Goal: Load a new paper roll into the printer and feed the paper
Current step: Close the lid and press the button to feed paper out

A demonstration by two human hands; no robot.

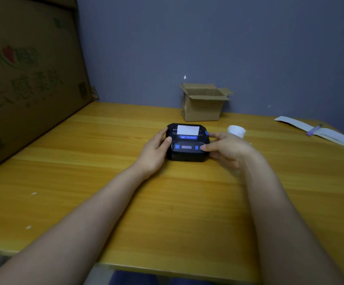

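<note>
A small black printer (184,154) with blue buttons sits on the wooden table (105,182), lid closed. A short strip of white paper (188,129) sticks up from its slot. My left hand (155,150) grips the printer's left side, thumb on its top. My right hand (226,148) holds the right side, with the thumb resting on the blue button at the right of the front panel. A white paper roll (237,131) lies on the table just behind my right hand, partly hidden by it.
An open small cardboard box (203,104) stands behind the printer against the grey wall. A large cardboard box (27,79) fills the left side. Long paper strips (331,134) with a purple pen (314,130) lie at the far right.
</note>
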